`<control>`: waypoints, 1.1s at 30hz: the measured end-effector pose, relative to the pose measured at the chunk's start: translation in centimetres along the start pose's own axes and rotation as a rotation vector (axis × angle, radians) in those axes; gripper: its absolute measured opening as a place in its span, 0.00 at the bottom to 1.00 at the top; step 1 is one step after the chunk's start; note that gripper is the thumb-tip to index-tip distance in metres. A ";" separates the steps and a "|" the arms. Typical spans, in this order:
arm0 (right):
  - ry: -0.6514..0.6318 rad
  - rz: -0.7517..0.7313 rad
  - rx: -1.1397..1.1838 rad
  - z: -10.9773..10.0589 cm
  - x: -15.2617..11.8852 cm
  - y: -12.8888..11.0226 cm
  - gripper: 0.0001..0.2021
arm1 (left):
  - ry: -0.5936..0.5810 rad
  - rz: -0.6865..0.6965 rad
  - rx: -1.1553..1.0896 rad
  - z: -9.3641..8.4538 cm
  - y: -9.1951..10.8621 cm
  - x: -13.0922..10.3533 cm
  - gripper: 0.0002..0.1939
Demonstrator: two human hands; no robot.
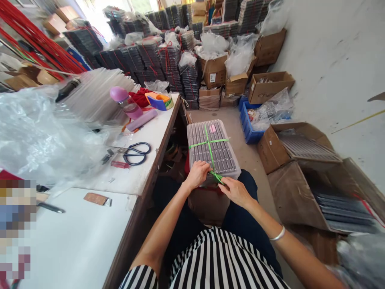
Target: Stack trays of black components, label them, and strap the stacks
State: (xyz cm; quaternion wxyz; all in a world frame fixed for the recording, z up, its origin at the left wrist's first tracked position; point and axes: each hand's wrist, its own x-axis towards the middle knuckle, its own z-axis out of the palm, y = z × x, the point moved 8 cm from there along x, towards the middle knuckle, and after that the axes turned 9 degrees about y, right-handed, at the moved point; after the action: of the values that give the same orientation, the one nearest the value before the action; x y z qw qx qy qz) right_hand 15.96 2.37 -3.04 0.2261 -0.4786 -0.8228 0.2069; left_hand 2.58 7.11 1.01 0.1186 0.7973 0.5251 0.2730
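Hands (198, 173) (237, 191) on strap (208, 141) of pink-labelled bundle (221, 155)

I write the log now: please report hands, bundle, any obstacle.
Left hand, right hand: both on ribbon. Bundle: ribbon crossed over top. No obstacle visible; scissors on table.

Wears a black-and-white top (225, 261) with bold stripes running lengthwise down the front, a short left sleeve (140, 277) striped to match, dark navy trousers (245, 196), and a plain, smooth silver-coloured bangle (278, 233) around the right forearm (265, 218)
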 end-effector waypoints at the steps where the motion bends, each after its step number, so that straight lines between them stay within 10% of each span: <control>1: 0.022 0.021 -0.009 0.7 -0.4 0.4 0.11 | -0.004 -0.005 -0.013 0.2 -0.3 0.0 0.15; 8: 0.132 0.039 0.018 0.8 -1.4 0.4 0.09 | 0.108 -0.112 -0.089 -1.2 0.8 -0.4 0.10; 12: 0.159 0.030 0.125 -0.1 -1.1 -0.7 0.12 | 0.400 -0.499 -0.341 -2.6 0.2 -3.6 0.11; 21: 0.117 0.147 0.245 0.7 -0.2 -1.6 0.14 | 0.291 -0.918 -0.998 5.9 1.6 -5.3 0.24; 33: 0.103 0.155 0.089 1.2 -1.2 -2.7 0.14 | 0.359 -1.101 -1.195 8.2 0.9 -5.2 0.20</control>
State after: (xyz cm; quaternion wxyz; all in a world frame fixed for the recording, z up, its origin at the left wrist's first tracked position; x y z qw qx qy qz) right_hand 13.93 -0.05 -2.73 0.2725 -0.5405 -0.7604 0.2353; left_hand 6.31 2.89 -6.89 0.5530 0.1735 0.6177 0.5315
